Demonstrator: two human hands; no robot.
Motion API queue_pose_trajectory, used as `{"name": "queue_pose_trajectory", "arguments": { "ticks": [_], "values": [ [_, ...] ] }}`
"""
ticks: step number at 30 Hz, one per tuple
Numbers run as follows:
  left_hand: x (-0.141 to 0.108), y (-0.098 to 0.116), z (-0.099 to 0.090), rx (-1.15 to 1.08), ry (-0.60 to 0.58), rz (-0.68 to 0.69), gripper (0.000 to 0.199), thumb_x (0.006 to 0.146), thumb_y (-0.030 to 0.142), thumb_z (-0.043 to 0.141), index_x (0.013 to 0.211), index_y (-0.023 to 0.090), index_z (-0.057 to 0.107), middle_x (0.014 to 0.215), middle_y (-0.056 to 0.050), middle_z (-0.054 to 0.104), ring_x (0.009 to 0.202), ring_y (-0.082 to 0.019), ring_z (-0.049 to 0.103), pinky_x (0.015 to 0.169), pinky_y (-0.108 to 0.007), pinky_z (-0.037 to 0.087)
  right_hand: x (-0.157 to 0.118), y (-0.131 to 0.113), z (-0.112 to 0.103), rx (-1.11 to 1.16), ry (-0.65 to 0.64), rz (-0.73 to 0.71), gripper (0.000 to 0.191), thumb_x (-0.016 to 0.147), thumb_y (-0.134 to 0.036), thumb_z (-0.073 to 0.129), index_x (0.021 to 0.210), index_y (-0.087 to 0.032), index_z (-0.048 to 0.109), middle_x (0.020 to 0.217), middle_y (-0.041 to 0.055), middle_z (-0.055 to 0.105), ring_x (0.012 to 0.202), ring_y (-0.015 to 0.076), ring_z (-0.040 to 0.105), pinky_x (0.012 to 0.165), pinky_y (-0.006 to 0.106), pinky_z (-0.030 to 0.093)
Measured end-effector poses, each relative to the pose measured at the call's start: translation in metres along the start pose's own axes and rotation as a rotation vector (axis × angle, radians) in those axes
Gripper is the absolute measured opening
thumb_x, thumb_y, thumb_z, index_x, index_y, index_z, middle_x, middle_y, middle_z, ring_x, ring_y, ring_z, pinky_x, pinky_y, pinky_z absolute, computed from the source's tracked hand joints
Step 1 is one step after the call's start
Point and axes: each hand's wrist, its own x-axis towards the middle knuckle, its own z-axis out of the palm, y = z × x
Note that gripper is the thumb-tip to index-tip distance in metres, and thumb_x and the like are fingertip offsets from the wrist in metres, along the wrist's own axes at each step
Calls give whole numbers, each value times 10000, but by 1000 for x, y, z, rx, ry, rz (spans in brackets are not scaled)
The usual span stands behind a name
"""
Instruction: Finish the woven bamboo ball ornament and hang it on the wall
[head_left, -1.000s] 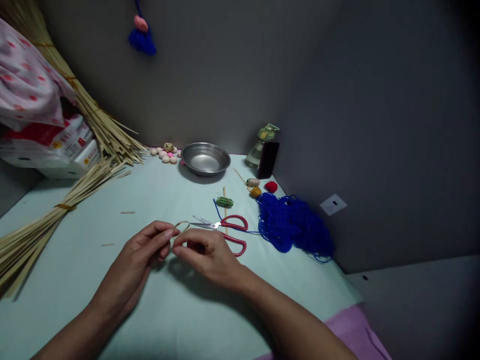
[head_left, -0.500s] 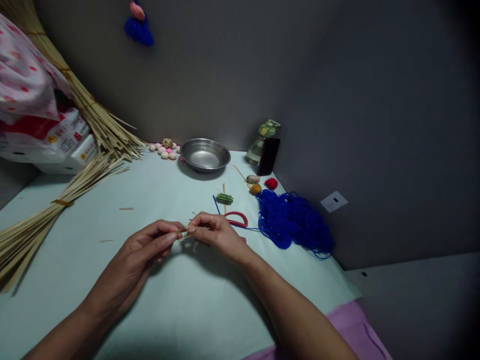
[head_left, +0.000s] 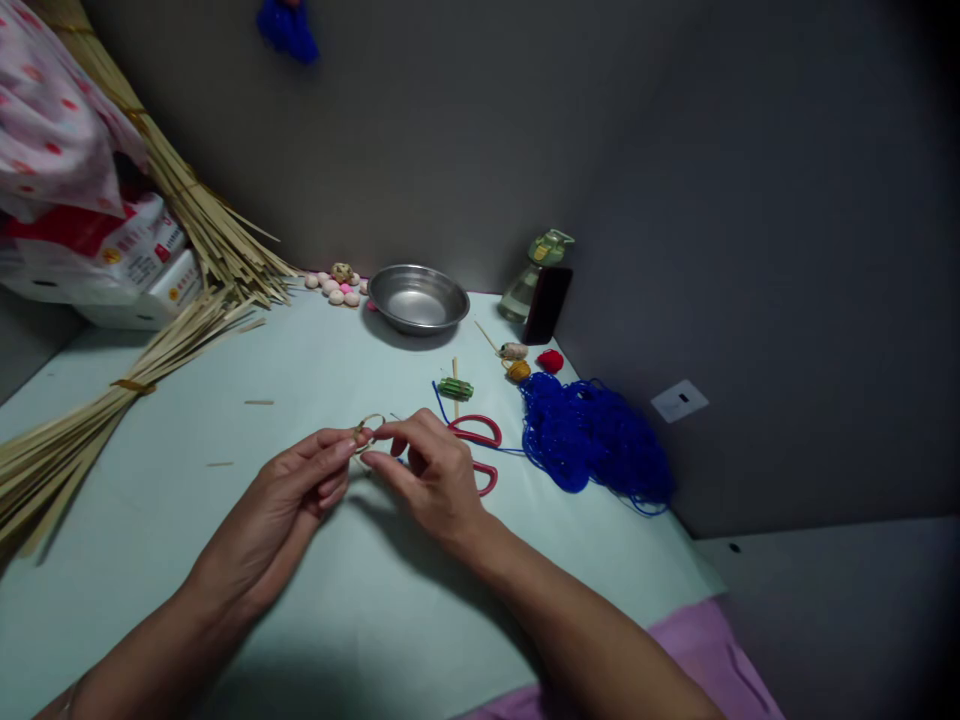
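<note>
Between its thumb and fingers my left hand (head_left: 296, 490) pinches a thin straw strip (head_left: 373, 418) that curves into a small loop. My right hand (head_left: 427, 470) is just to the right, thumb and index finger apart around the loop's right side; whether a fingertip touches it is hard to tell. Red-handled scissors (head_left: 487, 432) lie partly hidden behind my right hand. Beyond them is a small green bundle (head_left: 455, 389) on top of a straw strip, with a blue strand beside it.
Blue yarn (head_left: 592, 435) lies at the right by the wall. Farther back are a metal bowl (head_left: 418, 300), small egg-like pieces (head_left: 336, 290), a bottle (head_left: 521, 290), a phone (head_left: 548, 305) and thread balls (head_left: 550, 361). Straw bundles (head_left: 82, 425) lie at the left.
My right thumb and index finger have parted from their pinch on the strip. The strip now shows as a loop. More of the scissors is visible, and the view has shifted slightly.
</note>
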Motion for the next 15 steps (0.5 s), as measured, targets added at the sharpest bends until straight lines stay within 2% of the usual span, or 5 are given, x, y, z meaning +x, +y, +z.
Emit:
{"name": "queue_pose_trajectory", "arguments": {
  "ticks": [3,7,10,12,15],
  "values": [
    [-1,-3,3,4,2,-9,354,595,390,995,772,149,805,774,7,574,608,-75,344,485,-128,384,-2,1,7,28,-28,70,78,908,-271,772,956,-211,785,829,6,651,688,128,566,660,274,456],
    [-3,-3,5,26,-3,-1,324,601,383,985,749,163,799,798,0,609,611,-80,346,492,-135,366,5,4,7,329,-64,259,115,845,-289,770,790,-193,742,769,-8,624,647,118,520,605,264,410],
    [-1,-1,3,97,2,31,292,651,419,947,744,186,798,782,2,612,613,-95,366,507,-158,359,9,0,2,462,-134,382,123,803,-296,730,752,-194,684,744,-14,603,638,118,486,599,267,385],
    [1,1,0,203,21,102,257,706,444,903,765,215,803,750,5,617,615,-115,393,526,-184,361,10,-5,-3,477,-220,385,79,795,-252,672,740,-200,650,731,-20,583,653,121,479,611,264,381],
    [4,3,-7,470,29,263,197,755,449,850,763,257,807,728,-13,673,671,-179,508,608,-248,420,9,-14,-11,472,-446,343,77,792,-207,612,715,-204,610,686,-35,536,641,116,455,607,256,370]
  ]
}}
